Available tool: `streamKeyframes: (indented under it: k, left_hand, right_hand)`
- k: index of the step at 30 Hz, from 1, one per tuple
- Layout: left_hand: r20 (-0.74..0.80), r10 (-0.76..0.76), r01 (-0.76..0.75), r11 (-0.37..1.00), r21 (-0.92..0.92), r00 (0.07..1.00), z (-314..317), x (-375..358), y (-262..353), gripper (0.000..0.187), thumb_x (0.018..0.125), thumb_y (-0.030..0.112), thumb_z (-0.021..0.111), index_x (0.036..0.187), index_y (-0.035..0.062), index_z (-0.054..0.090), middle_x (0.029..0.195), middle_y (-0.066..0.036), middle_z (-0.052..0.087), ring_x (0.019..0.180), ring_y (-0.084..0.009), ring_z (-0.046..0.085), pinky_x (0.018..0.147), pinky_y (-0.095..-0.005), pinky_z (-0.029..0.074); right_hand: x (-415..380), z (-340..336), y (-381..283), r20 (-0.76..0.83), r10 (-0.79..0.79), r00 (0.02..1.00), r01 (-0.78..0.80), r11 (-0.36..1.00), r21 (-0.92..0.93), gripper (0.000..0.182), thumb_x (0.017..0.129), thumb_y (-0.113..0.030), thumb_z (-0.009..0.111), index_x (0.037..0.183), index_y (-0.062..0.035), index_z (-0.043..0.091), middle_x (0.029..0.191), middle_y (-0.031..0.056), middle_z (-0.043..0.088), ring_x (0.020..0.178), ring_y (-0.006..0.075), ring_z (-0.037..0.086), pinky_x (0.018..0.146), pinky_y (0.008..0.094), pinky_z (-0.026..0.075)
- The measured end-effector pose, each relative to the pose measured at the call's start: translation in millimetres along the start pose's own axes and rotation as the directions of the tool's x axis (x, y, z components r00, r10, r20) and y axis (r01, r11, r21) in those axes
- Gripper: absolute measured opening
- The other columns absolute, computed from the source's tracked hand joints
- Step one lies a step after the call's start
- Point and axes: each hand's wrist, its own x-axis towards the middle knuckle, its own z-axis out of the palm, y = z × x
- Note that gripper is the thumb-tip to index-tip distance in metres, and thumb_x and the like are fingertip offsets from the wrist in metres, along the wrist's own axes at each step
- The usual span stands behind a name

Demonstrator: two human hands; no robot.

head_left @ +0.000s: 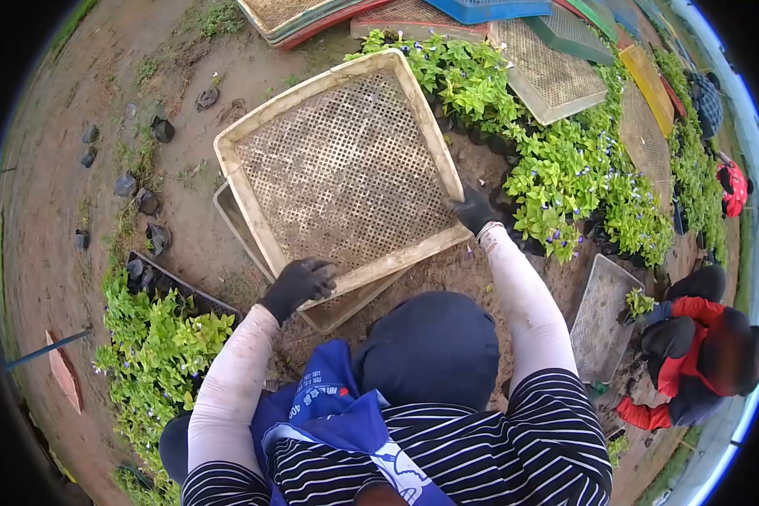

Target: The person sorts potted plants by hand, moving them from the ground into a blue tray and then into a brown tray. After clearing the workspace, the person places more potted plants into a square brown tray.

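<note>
Head view: you're gripping the mesh tray (343, 169) with your left hand (299, 284) and right hand (474, 209) clamped on opposite edges, balancing it level above 1 stacked tray (337, 309).

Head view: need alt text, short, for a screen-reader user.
Seen from above, a person's black-gloved left hand and right hand grip opposite edges of a cream perforated tray over a second tray on bare soil. Flowering seedlings stand to the right, where another person crouches.
</note>
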Motion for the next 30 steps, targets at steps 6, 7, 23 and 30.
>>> streamKeyframes:
  k: [6, 7, 23, 30]
  left_hand:
    - [-0.834, 0.298, -0.149, 0.955, 0.258, 0.465, -79, 33, -9, 0.044, 0.08, 0.016, 0.069, 0.114, -0.0063, 0.052, 0.099, -0.016, 0.061, 0.085, -0.0231, 0.06, 0.073, -0.0342, 0.049]
    - [-0.796, 0.1, -0.241, 0.969, -0.059, 0.597, -88, 41, -27, 0.045, 0.079, 0.017, 0.07, 0.113, -0.0071, 0.052, 0.099, -0.016, 0.061, 0.085, -0.0229, 0.059, 0.072, -0.0342, 0.049]
    - [-0.702, 0.119, 0.23, 0.895, 0.382, 0.702, -75, 29, -158, 0.046, 0.085, 0.033, 0.057, 0.105, -0.0078, 0.056, 0.092, -0.029, 0.062, 0.09, -0.0387, 0.062, 0.078, -0.0429, 0.048]
    - [-0.541, -0.1, 0.249, 0.946, 0.209, 0.835, -90, -2, -194, 0.029, 0.083, 0.011, 0.062, 0.106, -0.0055, 0.054, 0.092, -0.014, 0.062, 0.08, -0.0212, 0.06, 0.069, -0.0348, 0.049]
  right_hand:
    - [-8, 22, 34, -0.181, -0.212, 0.96, 0.204, 0.977, -0.063, 0.045, 0.077, -0.017, 0.065, 0.12, -0.0074, 0.056, 0.113, 0.0174, 0.059, 0.105, 0.0309, 0.057, 0.09, 0.0355, 0.044]
    - [-9, 25, 36, -0.155, -0.186, 0.97, 0.191, 0.981, 0.017, 0.045, 0.077, -0.016, 0.065, 0.12, -0.007, 0.056, 0.113, 0.0169, 0.059, 0.106, 0.0298, 0.057, 0.091, 0.035, 0.043]
    - [-1, 49, 28, -0.222, -0.107, 0.969, 0.069, 0.982, -0.175, 0.04, 0.077, -0.02, 0.058, 0.115, -0.0103, 0.057, 0.104, 0.019, 0.062, 0.097, 0.0362, 0.059, 0.084, 0.0423, 0.047]
    - [-125, 40, 63, 0.047, -0.005, 0.999, 0.009, 0.997, -0.079, 0.04, 0.08, -0.021, 0.059, 0.117, -0.0076, 0.054, 0.104, 0.0209, 0.058, 0.097, 0.037, 0.057, 0.084, 0.043, 0.045]
